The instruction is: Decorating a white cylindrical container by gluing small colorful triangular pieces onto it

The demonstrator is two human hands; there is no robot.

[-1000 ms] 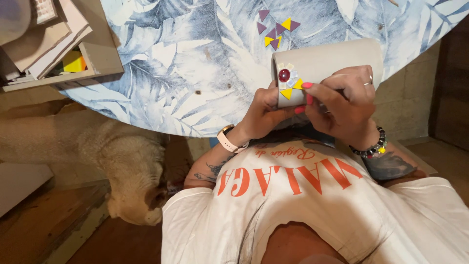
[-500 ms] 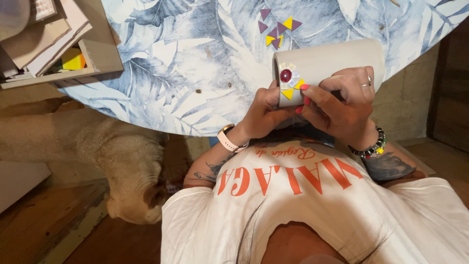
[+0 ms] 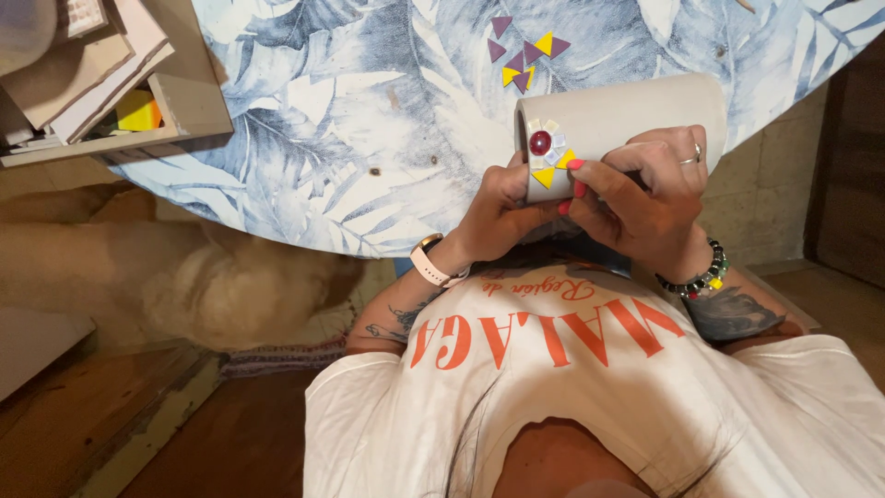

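Pot point(image 3: 636, 109), a pale clay cylinder, lies on its side at the near edge of the round table point(image 3: 369, 138) with the blue leaf-print cloth, and I see both hands closed around its near end. My left hand point(image 3: 502, 207) cups it from below and the side, thumb up against the rim. My right hand point(image 3: 645, 189) wraps over the top, fingertips pressing beside the yellow triangle tile point(image 3: 544, 177) stuck on the wall. Just above that tile sits a red round gem point(image 3: 540, 142) ringed by small pale tiles. Loose purple and yellow triangle pieces point(image 3: 525, 57) lie on the cloth just beyond the pot, apart from both hands.
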